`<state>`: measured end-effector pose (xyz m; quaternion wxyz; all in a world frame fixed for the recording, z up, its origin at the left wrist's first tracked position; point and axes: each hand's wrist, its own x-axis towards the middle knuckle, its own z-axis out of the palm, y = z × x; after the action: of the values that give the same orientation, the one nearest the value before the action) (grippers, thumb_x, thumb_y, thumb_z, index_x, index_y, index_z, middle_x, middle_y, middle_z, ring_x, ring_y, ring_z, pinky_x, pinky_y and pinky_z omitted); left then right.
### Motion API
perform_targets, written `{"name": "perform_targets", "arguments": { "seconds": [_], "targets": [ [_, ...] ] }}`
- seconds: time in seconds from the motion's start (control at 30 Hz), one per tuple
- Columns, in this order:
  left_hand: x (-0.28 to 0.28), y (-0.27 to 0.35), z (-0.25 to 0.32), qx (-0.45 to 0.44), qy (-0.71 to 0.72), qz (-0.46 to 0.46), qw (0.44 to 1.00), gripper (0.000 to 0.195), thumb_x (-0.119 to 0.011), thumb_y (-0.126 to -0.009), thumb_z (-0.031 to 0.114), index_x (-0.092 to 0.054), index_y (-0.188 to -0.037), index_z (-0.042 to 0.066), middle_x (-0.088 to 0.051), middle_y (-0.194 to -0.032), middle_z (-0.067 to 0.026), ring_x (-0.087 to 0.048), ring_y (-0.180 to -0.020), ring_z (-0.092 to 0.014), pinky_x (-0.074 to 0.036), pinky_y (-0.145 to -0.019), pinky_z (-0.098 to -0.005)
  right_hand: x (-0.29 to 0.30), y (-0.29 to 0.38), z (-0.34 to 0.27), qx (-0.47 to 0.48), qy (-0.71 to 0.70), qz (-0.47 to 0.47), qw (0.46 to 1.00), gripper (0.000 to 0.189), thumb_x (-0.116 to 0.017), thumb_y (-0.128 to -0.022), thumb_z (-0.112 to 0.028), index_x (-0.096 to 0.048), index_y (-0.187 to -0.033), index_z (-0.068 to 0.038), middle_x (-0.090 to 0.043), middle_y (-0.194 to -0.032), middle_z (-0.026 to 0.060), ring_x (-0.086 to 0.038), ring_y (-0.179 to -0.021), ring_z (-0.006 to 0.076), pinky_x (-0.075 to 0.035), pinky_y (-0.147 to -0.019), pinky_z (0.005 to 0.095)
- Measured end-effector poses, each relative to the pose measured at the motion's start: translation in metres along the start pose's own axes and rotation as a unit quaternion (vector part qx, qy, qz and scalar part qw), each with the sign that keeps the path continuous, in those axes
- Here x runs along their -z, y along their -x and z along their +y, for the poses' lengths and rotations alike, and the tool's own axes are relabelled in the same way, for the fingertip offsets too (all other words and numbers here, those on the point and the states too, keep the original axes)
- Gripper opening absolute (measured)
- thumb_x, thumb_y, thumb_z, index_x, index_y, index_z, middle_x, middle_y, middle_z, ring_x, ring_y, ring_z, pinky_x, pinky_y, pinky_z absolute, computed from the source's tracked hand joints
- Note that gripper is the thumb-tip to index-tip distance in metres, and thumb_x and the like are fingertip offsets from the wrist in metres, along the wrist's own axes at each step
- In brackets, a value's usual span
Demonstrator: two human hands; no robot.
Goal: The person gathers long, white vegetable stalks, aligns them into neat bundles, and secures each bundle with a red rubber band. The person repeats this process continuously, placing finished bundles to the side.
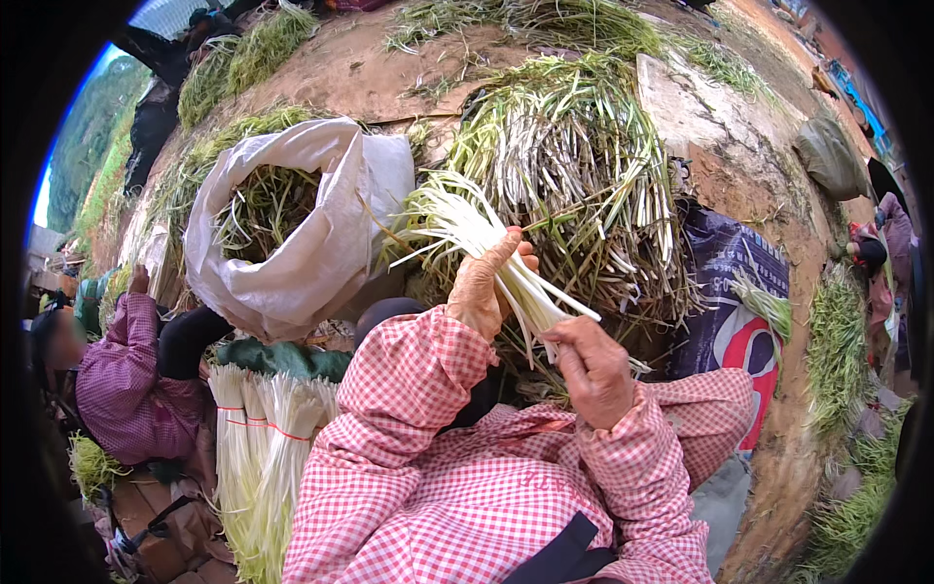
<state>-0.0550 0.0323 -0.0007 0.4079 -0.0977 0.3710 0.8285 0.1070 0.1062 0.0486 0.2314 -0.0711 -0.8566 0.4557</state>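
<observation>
My left hand (pixel 481 288) is wrapped around a bunch of pale, chive-like stalks (pixel 456 219), thumb on top. The bunch slants, its loose, splayed ends up to the left and its gathered ends down to the right. At those lower ends my right hand (pixel 595 369) is closed, thumb and bent forefinger pinching stalk tips. What lies inside its curled fingers is hidden. Just beyond both hands rises a large heap of untrimmed stalks (pixel 576 160), with white stems, green leaves and brown dry matter. To the left of the bunch stands a white woven sack (pixel 292 292), mouth open, with greenish-brown leaves inside.
Tied bundles of white stalks (pixel 252 438) with red bands stand at my left. Further left sits a person in a checked top (pixel 139 379). A dark printed sack (pixel 730 292) lies on the right, with loose stalks on it. More green heaps (pixel 839 350) line the bare ground.
</observation>
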Motion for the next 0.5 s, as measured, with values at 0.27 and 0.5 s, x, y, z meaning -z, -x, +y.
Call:
{"name": "perform_targets", "arguments": {
  "seconds": [0.27, 0.5],
  "targets": [
    [0.001, 0.002, -0.001, 0.008, 0.021, -0.056, 0.998, 0.035, -0.063, -0.086, 0.013, -0.051, -0.118, 0.001, -0.060, -0.092, -0.0080, -0.062, -0.082, -0.019, -0.054, -0.072, -0.0349, -0.002, 0.005, 0.015, -0.080, 0.008, 0.024, 0.997, 0.015, -0.052, -0.086, 0.002, -0.058, -0.100, -0.001, -0.062, -0.086, 0.0151, -0.065, -0.071, 0.0251, -0.052, -0.060, 0.0307],
    [-0.011, 0.007, 0.018, 0.002, 0.040, -0.021, 0.999, 0.032, -0.064, -0.083, 0.006, -0.053, -0.112, 0.001, -0.061, -0.085, -0.0086, -0.062, -0.078, -0.021, -0.054, -0.072, -0.0373, -0.002, 0.008, 0.020, 0.008, -0.014, -0.143, 0.990, 0.023, -0.054, -0.077, 0.007, -0.058, -0.099, -0.002, -0.064, -0.090, 0.0132, -0.065, -0.079, 0.0268, -0.055, -0.067, 0.0339]
  ]
}}
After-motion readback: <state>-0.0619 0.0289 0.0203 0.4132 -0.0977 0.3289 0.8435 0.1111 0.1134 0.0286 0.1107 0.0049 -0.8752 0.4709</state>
